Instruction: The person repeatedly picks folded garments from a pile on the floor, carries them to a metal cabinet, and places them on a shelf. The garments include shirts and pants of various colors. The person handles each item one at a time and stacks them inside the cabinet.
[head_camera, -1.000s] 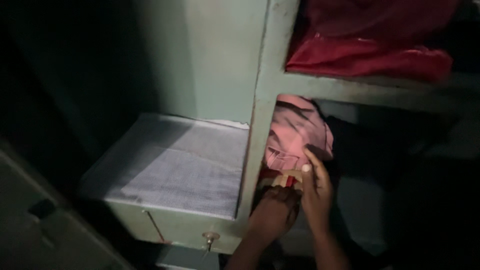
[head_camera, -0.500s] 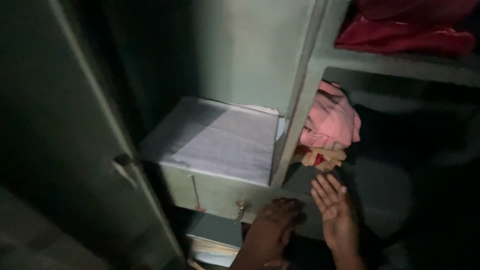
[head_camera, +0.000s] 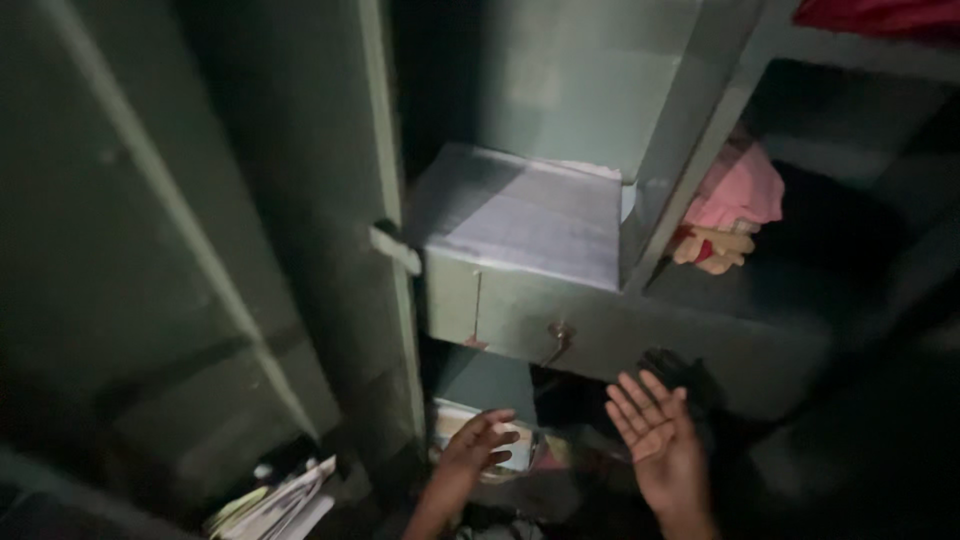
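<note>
Hovering empty, both hands spread open below the pale green metal locker drawer with its key (head_camera: 556, 334): left hand (head_camera: 480, 445) near stacked papers (head_camera: 470, 425), right hand (head_camera: 655, 440) palm up; pink folded cloth (head_camera: 740, 190) sits on the shelf above.

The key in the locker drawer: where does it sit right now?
In the head view the key hangs from the front of the green locker drawer, centre frame, above the open left hand and right hand.

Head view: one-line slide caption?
Both bare hands, left hand and right hand, open and empty below the green metal cupboard's keyed locker, pink folded cloth shelved above.
</note>
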